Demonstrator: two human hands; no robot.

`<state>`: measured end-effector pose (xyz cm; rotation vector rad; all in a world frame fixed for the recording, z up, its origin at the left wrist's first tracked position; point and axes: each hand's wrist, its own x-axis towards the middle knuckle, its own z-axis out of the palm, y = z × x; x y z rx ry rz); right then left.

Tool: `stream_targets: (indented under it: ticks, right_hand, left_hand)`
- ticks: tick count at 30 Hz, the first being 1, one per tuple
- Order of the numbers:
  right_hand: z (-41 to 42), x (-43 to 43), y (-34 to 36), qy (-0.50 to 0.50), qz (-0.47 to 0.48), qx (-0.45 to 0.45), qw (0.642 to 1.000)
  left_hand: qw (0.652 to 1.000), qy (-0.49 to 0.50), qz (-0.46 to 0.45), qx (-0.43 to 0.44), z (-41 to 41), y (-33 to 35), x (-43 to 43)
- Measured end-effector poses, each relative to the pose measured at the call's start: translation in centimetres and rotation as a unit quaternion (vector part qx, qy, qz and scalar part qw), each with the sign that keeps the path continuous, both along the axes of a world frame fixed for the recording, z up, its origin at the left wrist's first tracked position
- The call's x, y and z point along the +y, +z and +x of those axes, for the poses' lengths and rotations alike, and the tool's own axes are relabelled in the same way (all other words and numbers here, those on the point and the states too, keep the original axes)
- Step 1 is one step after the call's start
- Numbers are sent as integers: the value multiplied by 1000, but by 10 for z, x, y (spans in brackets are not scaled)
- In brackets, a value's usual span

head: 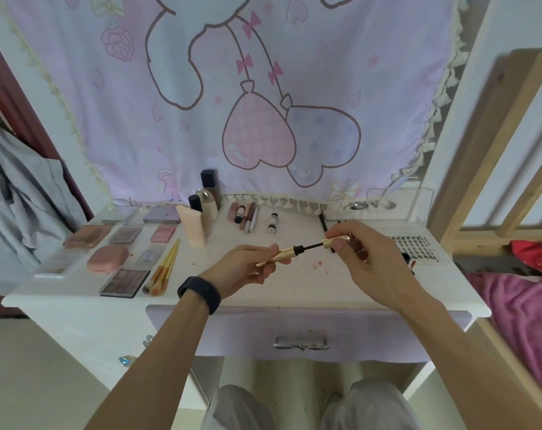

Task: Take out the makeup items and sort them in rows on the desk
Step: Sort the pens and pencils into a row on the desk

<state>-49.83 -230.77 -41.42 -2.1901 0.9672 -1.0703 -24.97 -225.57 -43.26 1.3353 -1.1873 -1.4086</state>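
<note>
Above the desk point(294, 293), both hands point(248, 268) point(365, 246) hold the opened mascara point(282, 254) between them.

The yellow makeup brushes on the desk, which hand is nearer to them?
Left. The left hand, gripping the gold tube, is just right of the brushes; the right hand, pinching the wand cap, is farther right.

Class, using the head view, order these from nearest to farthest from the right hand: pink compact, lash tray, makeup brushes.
1. lash tray, just right of the right hand
2. makeup brushes, left of centre
3. pink compact, farther left
</note>
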Motion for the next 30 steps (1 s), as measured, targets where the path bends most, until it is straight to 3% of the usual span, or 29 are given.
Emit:
stream_targets:
  ticks: [11,21,23,26,28,30]
  right_hand:
    - [-10,-2,1,-75,97,13,992]
    - [-20,-9,16,-152,96,26,983]
    - [-27,-12,22,-163,81,12,983]
    - [-29,-15,24,-155,98,-33,982]
    - [-24,-14,21,-133,162,-131,969]
    - [-16,-11,16,-95,260,-262,925]
  left_hand:
    - [996,-10,-40,-82,-6,4,-6]
    - [977,14,-85,-195,-2,11,-9]
    - [981,50,-77,-169,7,5,-7]
    - [992,90,-68,-62,13,-3,-1]
    - [991,116,-59,14,9,-6,-1]
    - [986,126,-53,91,3,-8,-2]
